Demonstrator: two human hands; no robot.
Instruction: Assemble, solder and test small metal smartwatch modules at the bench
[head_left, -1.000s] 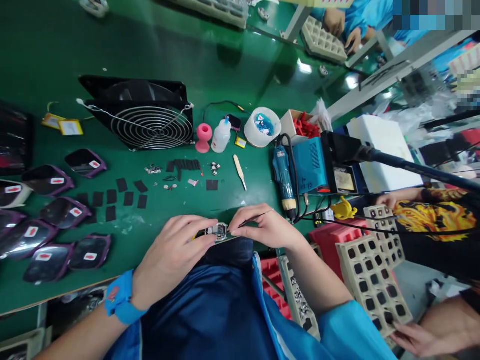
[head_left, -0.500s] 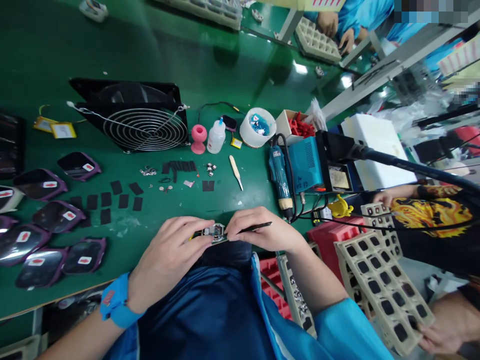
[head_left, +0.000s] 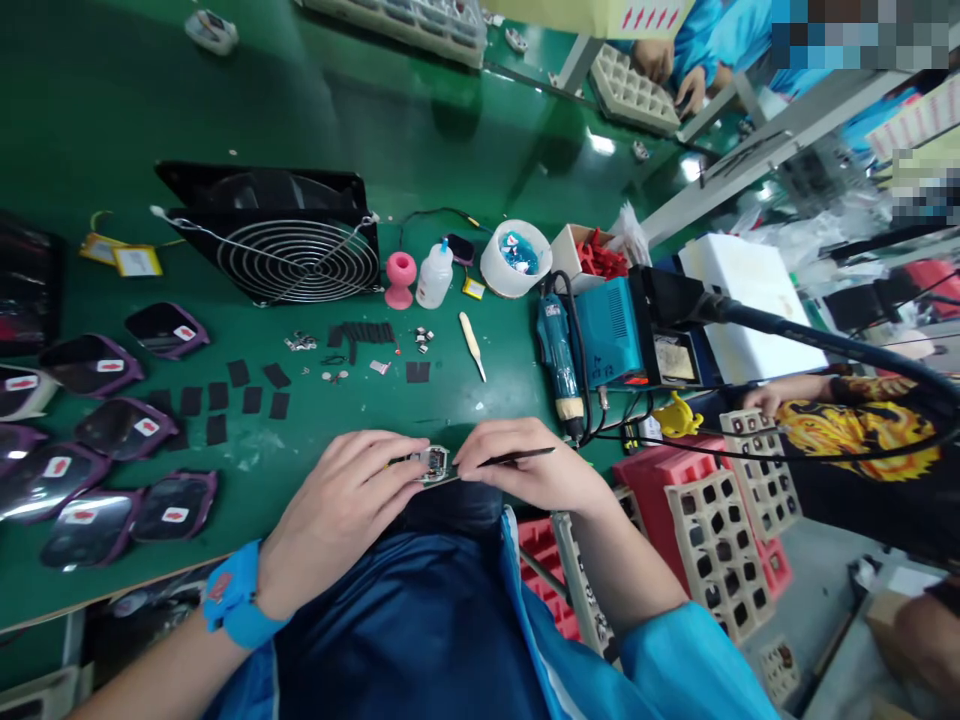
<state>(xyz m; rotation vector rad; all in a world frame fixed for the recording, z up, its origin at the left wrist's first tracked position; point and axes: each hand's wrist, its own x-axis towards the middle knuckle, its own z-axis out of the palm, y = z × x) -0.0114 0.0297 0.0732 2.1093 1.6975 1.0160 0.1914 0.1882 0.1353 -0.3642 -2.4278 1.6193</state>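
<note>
Close to my body, my left hand (head_left: 360,470) is closed around a small opened smartwatch case (head_left: 435,463), steadying it from the left. Bare electronic parts show inside its pale frame; the fingers cover the rest. My right hand (head_left: 506,458) meets it from the right, its fingers pinched on slim black tweezers (head_left: 525,455). Their back end sticks out past the hand, while the tips are hidden at the case. Beyond the hands lie black adhesive pads (head_left: 418,372) and a cream-handled pointed tool (head_left: 472,345).
Purple watch housings (head_left: 120,430) with arrow stickers lie at left. A fan (head_left: 300,260), a white bottle (head_left: 435,275), a pink holder (head_left: 400,280) and a round tub (head_left: 516,285) stand behind. An electric screwdriver (head_left: 559,350) and blue box (head_left: 611,325) are at right, near trays (head_left: 724,540).
Both hands stay at the case, with the tweezers shifted very slightly. At right, a co-worker's hand has let go of a tray, which now rests lower on the stack. The view has turned slightly.
</note>
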